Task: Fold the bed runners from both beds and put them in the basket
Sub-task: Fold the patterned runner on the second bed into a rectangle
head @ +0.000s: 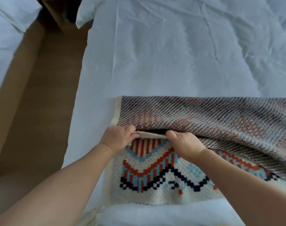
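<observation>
Left hand [118, 137] and right hand [183, 142] are being curled round the cream hem of the bed runner [155, 176], low in the frame's centre, on the white bed [171, 54]. A fold is judged to be under way, the reverse side being turned uppermost; next, the edges will need squaring.

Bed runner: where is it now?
Head view, lower centre-right: the bed runner lies half-folded on the white bed, left hand and right hand gripping its edge.
</observation>
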`<state>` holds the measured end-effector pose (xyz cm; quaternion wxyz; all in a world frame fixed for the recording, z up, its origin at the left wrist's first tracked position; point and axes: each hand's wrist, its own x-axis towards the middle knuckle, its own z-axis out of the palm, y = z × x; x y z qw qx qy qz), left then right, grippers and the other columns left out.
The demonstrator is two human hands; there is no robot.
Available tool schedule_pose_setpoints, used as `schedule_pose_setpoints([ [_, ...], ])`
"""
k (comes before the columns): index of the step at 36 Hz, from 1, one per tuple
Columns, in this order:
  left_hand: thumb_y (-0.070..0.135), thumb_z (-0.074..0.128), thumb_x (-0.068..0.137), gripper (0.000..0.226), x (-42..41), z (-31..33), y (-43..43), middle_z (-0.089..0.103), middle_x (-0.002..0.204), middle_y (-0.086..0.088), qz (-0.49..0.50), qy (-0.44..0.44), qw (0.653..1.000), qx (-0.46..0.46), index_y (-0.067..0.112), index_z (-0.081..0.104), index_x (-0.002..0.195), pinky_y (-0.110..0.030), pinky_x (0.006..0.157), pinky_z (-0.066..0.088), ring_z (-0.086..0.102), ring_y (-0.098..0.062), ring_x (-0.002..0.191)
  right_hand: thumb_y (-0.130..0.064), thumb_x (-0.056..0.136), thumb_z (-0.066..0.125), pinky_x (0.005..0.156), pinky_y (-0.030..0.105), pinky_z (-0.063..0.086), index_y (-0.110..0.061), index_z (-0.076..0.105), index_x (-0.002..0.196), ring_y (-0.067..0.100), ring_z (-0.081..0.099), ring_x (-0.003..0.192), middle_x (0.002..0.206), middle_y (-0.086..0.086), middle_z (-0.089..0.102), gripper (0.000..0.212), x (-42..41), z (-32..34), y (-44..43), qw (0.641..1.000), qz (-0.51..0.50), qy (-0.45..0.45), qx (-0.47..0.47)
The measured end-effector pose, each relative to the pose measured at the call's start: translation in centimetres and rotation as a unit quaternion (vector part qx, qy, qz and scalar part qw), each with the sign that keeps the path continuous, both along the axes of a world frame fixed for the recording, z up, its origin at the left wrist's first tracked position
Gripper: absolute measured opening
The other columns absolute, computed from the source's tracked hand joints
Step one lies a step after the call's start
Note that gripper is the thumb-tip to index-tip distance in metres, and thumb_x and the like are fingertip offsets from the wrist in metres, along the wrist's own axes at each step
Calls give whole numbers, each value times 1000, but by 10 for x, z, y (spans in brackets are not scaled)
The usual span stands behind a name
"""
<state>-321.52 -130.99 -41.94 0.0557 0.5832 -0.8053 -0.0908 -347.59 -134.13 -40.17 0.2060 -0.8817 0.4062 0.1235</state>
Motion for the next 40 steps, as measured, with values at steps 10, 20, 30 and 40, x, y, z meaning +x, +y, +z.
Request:
schedule_pose_setpoints([
  [10,-1,84,48,34,-9,4,104,52,64,0,4,-29,999,23,14,70,75,-19,37,25,49,-19,41,5,77,63,43,30,41,-6,55,111,27,60,60,93,9,67,37,-22,-11,67,990,121,-24,-74],
  [20,-7,84,51,44,-7,-4,155,55,67,-3,16,2,1000,-1,9,73,90,-20,39,29,50,-20,45,-5,98,32,119,38,12,-12,9,154,24,11,148,162,9,6,61,-43,-13,102,991,-20,126,-42],
  [30,-11,82,47,54,4,-11,188,54,70,-4,-3,-5,1000,19,11,72,95,-21,38,29,51,-22,47,-8,100,28,119,39,11,-9,11,153,25,14,148,161,10,12,56,-43,5,162,991,-1,124,-50],
  [40,53,69,72,66,-10,-50,215,56,115,-7,20,-126,992,8,14,58,124,-46,91,42,54,-29,101,-15,100,27,119,45,6,-13,6,154,29,4,148,162,10,1,57,-71,-27,175,978,-72,171,-95],
])
